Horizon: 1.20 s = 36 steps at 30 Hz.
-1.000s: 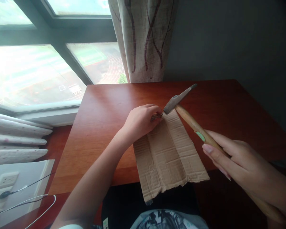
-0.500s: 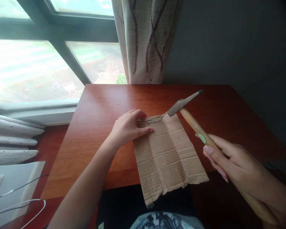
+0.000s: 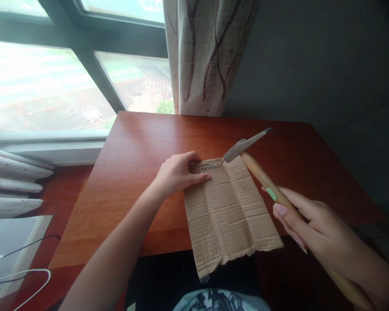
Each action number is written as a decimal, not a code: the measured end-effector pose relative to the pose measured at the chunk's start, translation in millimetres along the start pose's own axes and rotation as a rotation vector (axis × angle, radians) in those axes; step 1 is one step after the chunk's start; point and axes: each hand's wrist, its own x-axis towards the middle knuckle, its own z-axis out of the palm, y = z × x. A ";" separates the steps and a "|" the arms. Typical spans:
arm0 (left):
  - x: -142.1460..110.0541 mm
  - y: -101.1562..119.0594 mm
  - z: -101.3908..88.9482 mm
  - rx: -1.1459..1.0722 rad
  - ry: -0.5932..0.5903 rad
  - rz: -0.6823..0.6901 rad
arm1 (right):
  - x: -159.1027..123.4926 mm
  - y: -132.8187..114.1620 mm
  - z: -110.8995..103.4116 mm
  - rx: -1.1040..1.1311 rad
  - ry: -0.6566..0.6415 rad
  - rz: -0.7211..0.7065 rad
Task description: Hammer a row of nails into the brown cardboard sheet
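A creased piece of brown cardboard (image 3: 228,211) lies partly on the table, its torn near end hanging past the edge. My left hand (image 3: 180,173) grips its far left corner, thumb on top. Along the far edge, just right of that thumb, runs a short row of small thin metal pieces (image 3: 211,166), too small to name for sure. My right hand (image 3: 306,220) is closed round the wooden handle of a hammer (image 3: 259,170) with a green sticker on it. One end of the metal head is at the right end of the row; whether it touches is unclear.
The reddish-brown wooden table (image 3: 142,142) stands against a window (image 3: 52,95) and a patterned curtain (image 3: 204,56). On the left hangs another curtain (image 3: 13,181), with cables (image 3: 35,271) below it. The person's lap is under the near table edge.
The view has shifted slightly. The hammer head sits a little lower and further left, still at the row's right end. Both hands keep their holds.
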 end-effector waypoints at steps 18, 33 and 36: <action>-1.2 1.8 -2.0 -0.020 -0.005 0.010 | 2.2 -9.8 -1.8 -0.082 0.013 -0.022; -1.4 1.4 -1.6 -0.018 -0.006 0.003 | 8.3 -4.4 0.1 -0.055 -0.041 -0.009; -1.4 1.4 -1.8 -0.029 -0.012 0.003 | 6.8 -5.3 -0.7 -0.043 -0.015 -0.019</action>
